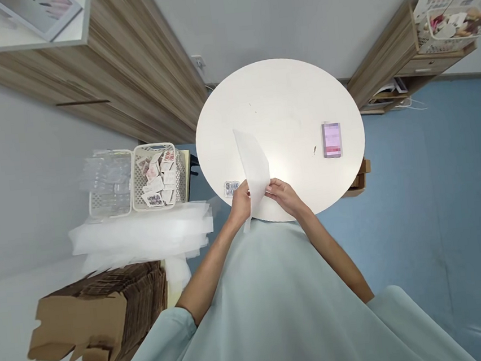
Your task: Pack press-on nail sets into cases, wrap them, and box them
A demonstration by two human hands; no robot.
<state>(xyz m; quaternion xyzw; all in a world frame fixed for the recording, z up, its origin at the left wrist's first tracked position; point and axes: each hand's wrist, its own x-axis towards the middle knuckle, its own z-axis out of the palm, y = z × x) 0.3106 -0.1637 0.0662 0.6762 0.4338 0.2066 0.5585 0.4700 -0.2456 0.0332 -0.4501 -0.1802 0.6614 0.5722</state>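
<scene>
A thin white foam sheet [255, 165] stands upright near the front edge of the round white table [278, 86], its lower end reaching past that edge. My left hand [240, 203] grips its left side, with the fingertips partly behind it. On the right side, my right hand [284, 195] pinches the sheet's edge between thumb and fingers. Just left of my left hand lies a small clear case [231, 188] with small bluish pieces in it, flat on the table.
A phone [332, 140] lies on the table's right side. To the left stand a white basket of small cards [159, 180], a basket of clear plastic cases [111, 187], a pile of white foam sheets [143, 235] and stacked folded cardboard boxes [88, 320]. Wooden cabinets [148, 59] flank the table.
</scene>
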